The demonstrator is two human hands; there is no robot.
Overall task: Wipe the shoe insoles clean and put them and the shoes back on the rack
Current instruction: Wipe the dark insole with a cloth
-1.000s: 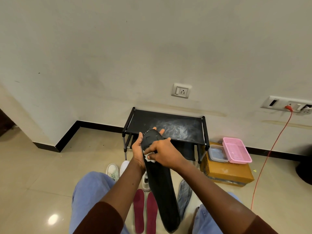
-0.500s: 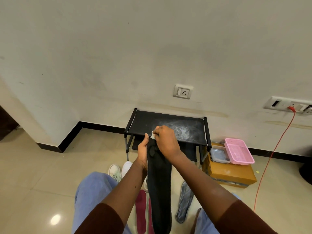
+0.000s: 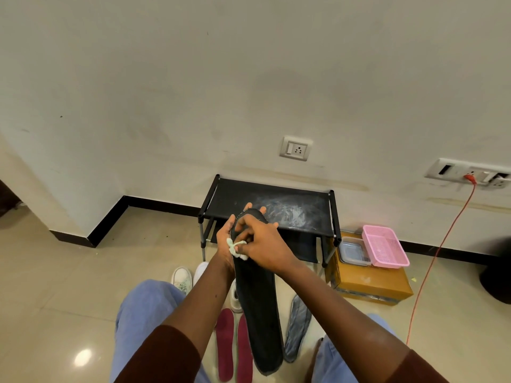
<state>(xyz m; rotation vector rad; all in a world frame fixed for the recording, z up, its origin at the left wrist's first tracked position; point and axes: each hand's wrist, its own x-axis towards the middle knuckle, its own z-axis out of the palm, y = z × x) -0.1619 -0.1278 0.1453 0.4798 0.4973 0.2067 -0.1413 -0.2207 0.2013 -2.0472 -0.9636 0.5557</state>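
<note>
Maroon insoles (image 3: 233, 345), pair, flat on the floor between your knees; grey insole (image 3: 297, 327) beside them. Black insole (image 3: 258, 305), held upright: your left hand (image 3: 225, 241) curls round its upper edge, your right hand (image 3: 262, 244) pinches a crumpled white wipe (image 3: 236, 247) against its face. White shoes (image 3: 182, 279) beyond; black rack (image 3: 276, 208) at the wall, top shelf dusty. Risk: the long insole may flex or slip, since only its top is gripped. Half a second ago the wipe sat at the tip; it is lower now.
</note>
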